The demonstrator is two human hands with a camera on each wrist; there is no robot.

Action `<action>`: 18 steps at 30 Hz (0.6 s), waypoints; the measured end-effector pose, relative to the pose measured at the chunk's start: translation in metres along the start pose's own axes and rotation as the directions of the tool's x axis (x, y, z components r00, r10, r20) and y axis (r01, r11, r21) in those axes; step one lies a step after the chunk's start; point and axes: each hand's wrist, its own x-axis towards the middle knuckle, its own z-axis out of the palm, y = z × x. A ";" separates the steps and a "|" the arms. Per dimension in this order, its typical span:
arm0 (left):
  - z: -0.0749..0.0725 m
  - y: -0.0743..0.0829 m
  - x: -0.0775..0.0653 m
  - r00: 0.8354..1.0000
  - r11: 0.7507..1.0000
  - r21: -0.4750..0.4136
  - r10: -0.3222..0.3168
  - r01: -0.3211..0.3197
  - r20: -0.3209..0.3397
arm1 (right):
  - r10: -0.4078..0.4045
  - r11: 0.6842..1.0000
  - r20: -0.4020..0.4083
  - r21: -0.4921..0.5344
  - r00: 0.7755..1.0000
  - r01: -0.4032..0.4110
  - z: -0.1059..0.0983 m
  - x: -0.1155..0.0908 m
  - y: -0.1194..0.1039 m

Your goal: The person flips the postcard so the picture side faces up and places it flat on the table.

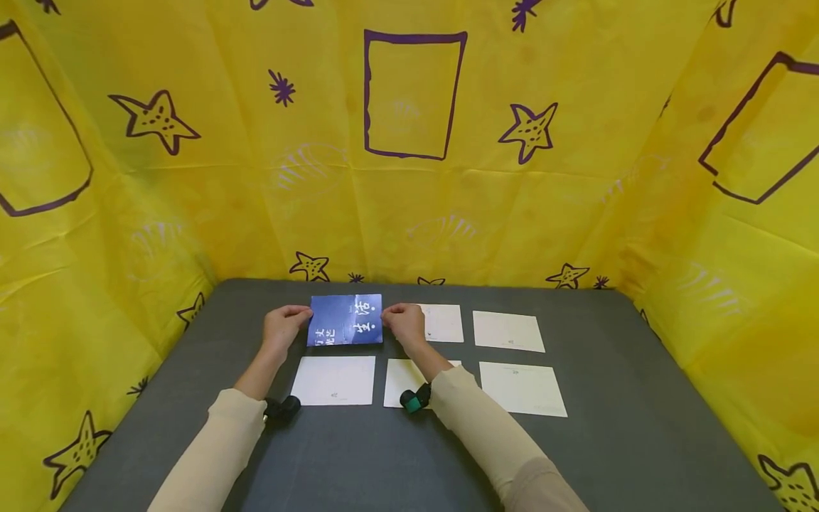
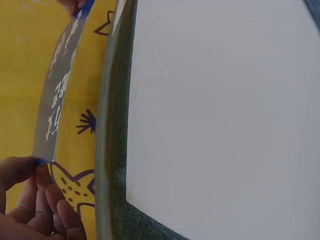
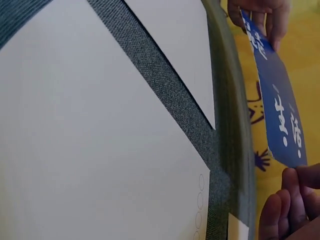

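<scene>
A blue postcard point(image 1: 345, 320) with white Chinese characters is held up between both hands at the back left of the grey table. My left hand point(image 1: 283, 331) pinches its left edge between thumb and fingers. On the opposite edge, my right hand point(image 1: 406, 326) pinches it near the middle of the side. Both wrist views show the postcard point(image 2: 57, 90) point(image 3: 277, 95) raised off the tabletop, slightly bowed. Just in front of it lies a white card point(image 1: 335, 380). Another white card point(image 1: 443, 323) is partly covered by the right hand.
More white cards lie in two rows: one point(image 1: 509, 331) at the back right, one point(image 1: 523, 388) at the front right, and one point(image 1: 397, 380) under the right forearm. Yellow printed cloth point(image 1: 409, 199) walls the grey table point(image 1: 384, 462) at the back and sides.
</scene>
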 end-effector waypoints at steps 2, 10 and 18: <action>0.000 0.001 0.001 1.000 1.000 0.008 -0.004 0.004 0.013 | -0.001 1.000 -0.018 -0.016 1.000 0.001 0.001 0.001 0.000; 0.002 0.004 0.006 0.999 0.999 0.047 0.017 -0.020 0.045 | 0.024 0.996 -0.029 -0.080 0.999 -0.026 0.002 0.004 -0.001; 0.005 -0.001 0.010 0.998 0.994 0.111 0.003 -0.010 0.070 | 0.021 0.987 0.006 -0.160 1.000 -0.020 0.003 0.007 0.001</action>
